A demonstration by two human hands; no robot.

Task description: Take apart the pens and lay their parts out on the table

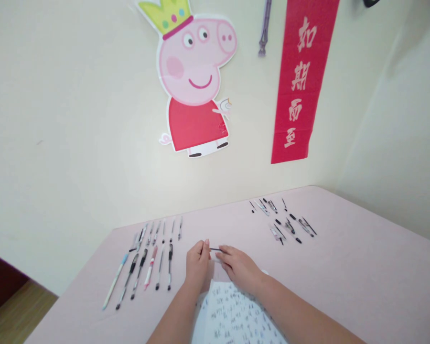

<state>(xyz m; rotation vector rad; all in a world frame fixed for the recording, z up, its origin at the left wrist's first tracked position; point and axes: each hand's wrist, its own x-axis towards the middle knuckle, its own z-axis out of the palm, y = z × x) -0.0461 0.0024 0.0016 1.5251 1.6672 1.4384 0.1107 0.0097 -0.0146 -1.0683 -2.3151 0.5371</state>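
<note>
A thin black stick (215, 249), which looks like a pen refill or slim pen part, spans the gap between my two hands. My left hand (198, 262) is closed around its left end, thumb uppermost. At the other end, the fingers of my right hand (238, 265) pinch it, palm down. To the left, several assembled pens lie in two rows, among them a blue-capped pen (115, 282), a pink pen (150, 268) and a black-capped pen (170, 266). Loose caps and pen parts (290, 227) are scattered at the back right.
Pale pink covering lies over the table (326, 267), which meets the wall at the back. A white sheet or cloth (232, 313) with dark writing-like marks is below my forearms. A cartoon pig cutout (198, 122) and red banner (295, 95) hang on the wall.
</note>
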